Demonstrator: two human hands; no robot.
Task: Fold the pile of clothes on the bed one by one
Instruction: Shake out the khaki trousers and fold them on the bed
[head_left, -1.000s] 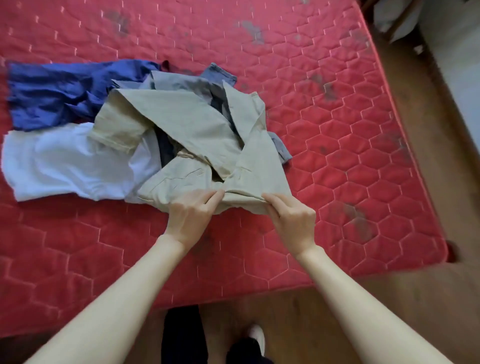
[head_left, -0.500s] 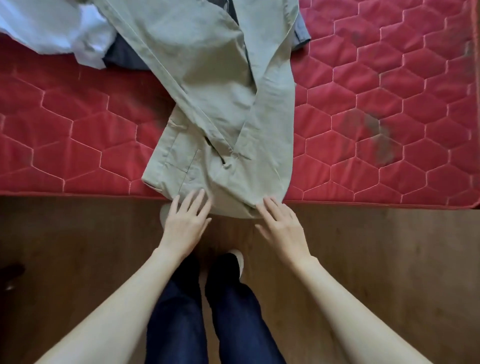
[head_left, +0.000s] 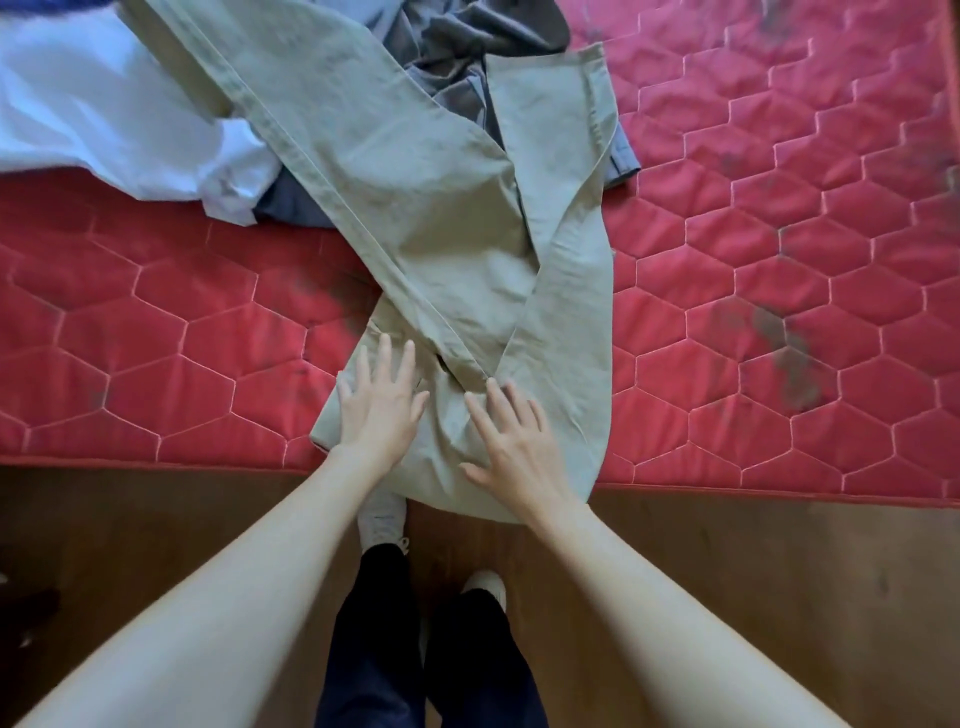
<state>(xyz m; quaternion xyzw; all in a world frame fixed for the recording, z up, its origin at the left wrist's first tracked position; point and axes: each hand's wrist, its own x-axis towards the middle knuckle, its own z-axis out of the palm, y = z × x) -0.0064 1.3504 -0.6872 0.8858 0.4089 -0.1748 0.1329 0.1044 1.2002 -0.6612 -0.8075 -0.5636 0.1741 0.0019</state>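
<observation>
Khaki trousers (head_left: 415, 171) lie stretched over the near edge of the red quilted mattress (head_left: 753, 322), their legs crossing and their waist end hanging slightly past the edge. My left hand (head_left: 382, 402) lies flat with straight fingers on the waist part at the left. My right hand (head_left: 511, 447) lies flat with spread fingers on the same cloth at the right. Behind the trousers sits the rest of the pile: a white garment (head_left: 104, 124), a dark grey garment (head_left: 467, 47) and a bit of blue cloth (head_left: 47, 5) at the top left corner.
Brown wooden floor (head_left: 779, 597) runs below the mattress edge. My legs in dark trousers and light shoes (head_left: 382, 517) stand close to the bed. The mattress carries dark stains (head_left: 779, 348) at the right. A dark object (head_left: 26, 608) sits at the left edge of the floor.
The trousers were dragged from the pile toward the near edge of the bed. My hands let go of the pinched waist and now lie flat on it, a little farther onto the mattress.
</observation>
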